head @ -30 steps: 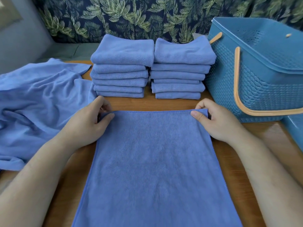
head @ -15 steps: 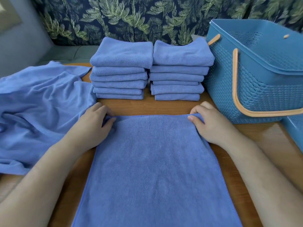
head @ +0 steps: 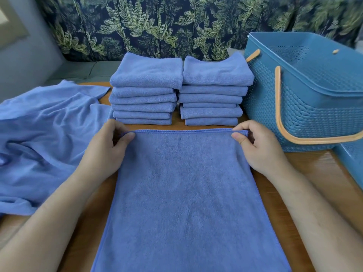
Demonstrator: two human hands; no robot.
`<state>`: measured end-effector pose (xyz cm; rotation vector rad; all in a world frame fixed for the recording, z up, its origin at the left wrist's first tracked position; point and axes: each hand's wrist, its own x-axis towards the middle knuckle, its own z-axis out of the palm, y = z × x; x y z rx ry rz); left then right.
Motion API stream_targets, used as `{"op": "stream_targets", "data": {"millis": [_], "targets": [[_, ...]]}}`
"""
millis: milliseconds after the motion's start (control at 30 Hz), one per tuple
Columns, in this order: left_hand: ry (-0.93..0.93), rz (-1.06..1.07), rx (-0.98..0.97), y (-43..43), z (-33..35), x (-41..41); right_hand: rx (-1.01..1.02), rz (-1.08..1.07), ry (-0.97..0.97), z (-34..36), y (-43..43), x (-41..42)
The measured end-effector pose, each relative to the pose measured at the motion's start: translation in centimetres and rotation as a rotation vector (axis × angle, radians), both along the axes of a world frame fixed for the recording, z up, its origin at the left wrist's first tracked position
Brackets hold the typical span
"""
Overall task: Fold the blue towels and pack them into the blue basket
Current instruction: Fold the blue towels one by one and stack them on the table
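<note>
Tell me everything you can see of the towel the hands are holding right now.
The towel is plain blue terry-like cloth with a stitched hem. It lies spread on the wooden table, its near end out of frame. The left hand and right hand pinch its two far corners, just in front of the folded stacks.

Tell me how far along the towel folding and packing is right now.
Done: a left stack and right stack of folded towels stand behind. In hand: left hand and right hand pinch the far corners of a flat towel. Still to do: the unfolded heap needs folding, and no towel shows in the blue basket yet.
</note>
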<state>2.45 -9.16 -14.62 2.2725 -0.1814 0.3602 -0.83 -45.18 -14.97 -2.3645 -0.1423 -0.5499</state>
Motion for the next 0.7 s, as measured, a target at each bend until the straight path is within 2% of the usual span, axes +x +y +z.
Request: {"op": "stream_targets", "data": {"millis": [100, 233, 367, 533, 600, 700], "targets": [[0.069, 0.077, -0.160, 0.4, 0.4, 0.4, -0.005, 0.006, -0.068, 0.1, -0.1, 0.2], [0.115, 0.117, -0.354, 0.7, 0.0, 0.8, -0.028, 0.007, -0.047, -0.2, 0.0, 0.3], [-0.003, 0.137, -0.164, 0.2, -0.2, 1.2, -0.081, -0.039, -0.084, -0.3, 0.3, 0.4], [-0.016, 0.114, -0.015, 0.1, 1.9, 1.6, -0.121, -0.074, -0.074, 1.1, 0.5, 0.5], [0.013, 0.107, -0.038, -0.2, 3.5, 1.6, -0.101, -0.118, -0.064, 2.5, 0.8, 0.4], [0.073, 0.098, -0.138, -0.6, 6.0, 1.6, 0.059, -0.175, 0.002, 5.0, 1.5, -0.2]]}}
